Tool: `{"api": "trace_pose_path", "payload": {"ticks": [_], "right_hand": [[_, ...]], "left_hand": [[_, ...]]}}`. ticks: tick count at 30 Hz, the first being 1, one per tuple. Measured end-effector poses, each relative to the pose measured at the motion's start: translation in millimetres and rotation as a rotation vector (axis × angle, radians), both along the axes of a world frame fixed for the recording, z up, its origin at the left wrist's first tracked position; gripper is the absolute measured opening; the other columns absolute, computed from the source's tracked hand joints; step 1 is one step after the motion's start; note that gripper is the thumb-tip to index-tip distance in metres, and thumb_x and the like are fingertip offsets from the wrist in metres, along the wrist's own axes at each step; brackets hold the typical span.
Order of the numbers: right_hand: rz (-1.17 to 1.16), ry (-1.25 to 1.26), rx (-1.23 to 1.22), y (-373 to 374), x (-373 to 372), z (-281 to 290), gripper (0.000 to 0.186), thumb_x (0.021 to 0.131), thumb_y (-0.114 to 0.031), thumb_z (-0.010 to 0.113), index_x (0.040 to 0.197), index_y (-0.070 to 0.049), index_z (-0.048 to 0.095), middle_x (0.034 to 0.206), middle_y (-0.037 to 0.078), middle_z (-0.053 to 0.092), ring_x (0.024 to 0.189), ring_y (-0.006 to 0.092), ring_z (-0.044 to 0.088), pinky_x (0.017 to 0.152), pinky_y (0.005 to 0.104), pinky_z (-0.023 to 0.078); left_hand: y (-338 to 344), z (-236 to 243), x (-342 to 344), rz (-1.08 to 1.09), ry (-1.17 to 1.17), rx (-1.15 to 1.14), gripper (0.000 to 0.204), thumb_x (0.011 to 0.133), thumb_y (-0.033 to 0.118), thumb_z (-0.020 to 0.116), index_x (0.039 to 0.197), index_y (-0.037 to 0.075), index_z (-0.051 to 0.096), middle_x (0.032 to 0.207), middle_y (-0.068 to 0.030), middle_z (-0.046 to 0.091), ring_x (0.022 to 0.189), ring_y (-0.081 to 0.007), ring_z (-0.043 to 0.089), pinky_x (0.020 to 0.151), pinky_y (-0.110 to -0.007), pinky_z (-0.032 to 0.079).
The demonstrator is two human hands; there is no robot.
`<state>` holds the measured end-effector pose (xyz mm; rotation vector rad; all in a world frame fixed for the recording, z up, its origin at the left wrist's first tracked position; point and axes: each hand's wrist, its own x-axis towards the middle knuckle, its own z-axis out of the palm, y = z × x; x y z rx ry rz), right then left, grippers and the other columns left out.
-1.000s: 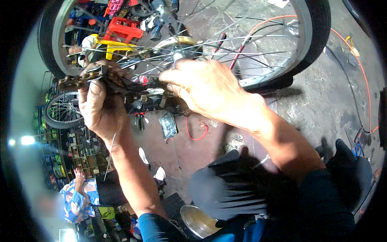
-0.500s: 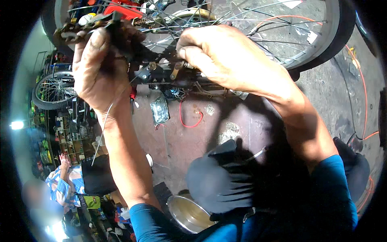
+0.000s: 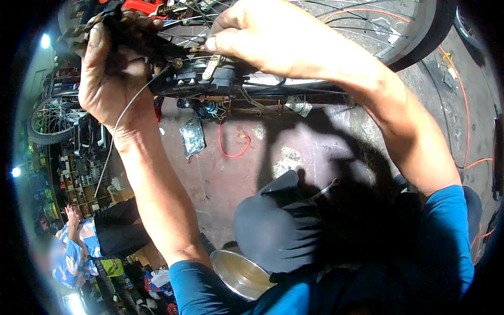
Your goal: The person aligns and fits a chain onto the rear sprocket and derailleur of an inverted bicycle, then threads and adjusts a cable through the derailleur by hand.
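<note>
in the head view, my left grip (image 3: 111, 92) is grasping a dark mechanism (image 3: 131, 37) in the upper left of the frame, my thumb pressing on its near side; its left end is blurring too much for me to make out. my right grip (image 3: 257, 37), at top centre, is pinching a small coppery piece (image 3: 198, 49) between thumb and fingers; only its tip is showing, so i cannot tell what it is. just below my right grip, a silver lever (image 3: 212, 67) is sitting on a black block (image 3: 223, 79). a thin silver wire (image 3: 124, 114) is curving down across my left wrist, its lower end hanging over the left of the frame.

behind my right grip and forearm, a spoked wheel with a black tyre (image 3: 437, 39) is filling the upper right. on the floor (image 3: 210, 176), left of centre, a clear packet (image 3: 193, 137) is lying near a red cord (image 3: 233, 156). an orange hose (image 3: 466, 110) is running down the right side. a metal bowl (image 3: 218, 260) is resting at bottom centre, beside my dark knee (image 3: 262, 231). at the lower left, another person in a patterned shirt (image 3: 73, 262) is holding their hands together.
</note>
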<state>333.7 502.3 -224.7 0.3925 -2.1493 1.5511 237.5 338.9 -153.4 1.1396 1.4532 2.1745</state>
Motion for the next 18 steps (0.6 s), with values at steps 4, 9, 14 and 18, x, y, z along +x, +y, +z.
{"api": "trace_pose_path", "payload": {"ticks": [4,9,14,18], "right_hand": [[-0.091,-0.142,0.0,15,26,-15,0.032,0.087,-0.025,0.053,0.087,0.005,0.063,0.07,0.012,0.06,0.067,0.0188,0.058,0.064,0.0318,0.046],[-0.028,-0.262,-0.242,3,36,-63,0.035,0.088,-0.026,0.05,0.105,0.003,0.059,0.093,0.018,0.064,0.086,0.0244,0.061,0.077,0.0356,0.047],[0.016,-0.286,-0.364,1,35,-86,0.041,0.089,-0.035,0.053,0.108,0.001,0.057,0.096,0.014,0.063,0.09,0.0204,0.059,0.08,0.0335,0.046],[0.063,-0.261,-0.552,-10,31,-106,0.037,0.086,-0.032,0.061,0.105,0.0,0.059,0.093,0.006,0.061,0.087,0.0131,0.056,0.079,0.0296,0.046]], "left_hand": [[1,5,-4,0.244,0.528,-0.512,0.037,0.08,0.015,0.066,0.111,-0.003,0.058,0.096,-0.0101,0.064,0.085,-0.0196,0.062,0.079,-0.031,0.049],[0,4,5,0.177,0.231,-0.285,0.029,0.077,0.009,0.069,0.103,-0.002,0.06,0.09,-0.0086,0.065,0.076,-0.016,0.063,0.072,-0.028,0.052],[2,2,-1,0.159,0.261,-0.256,0.03,0.078,0.009,0.069,0.104,0.0,0.058,0.091,-0.007,0.065,0.077,-0.0149,0.063,0.072,-0.028,0.053],[0,8,0,0.158,0.243,-0.322,0.028,0.078,0.009,0.069,0.103,0.0,0.059,0.091,-0.0073,0.065,0.078,-0.0148,0.062,0.074,-0.028,0.053]]}}
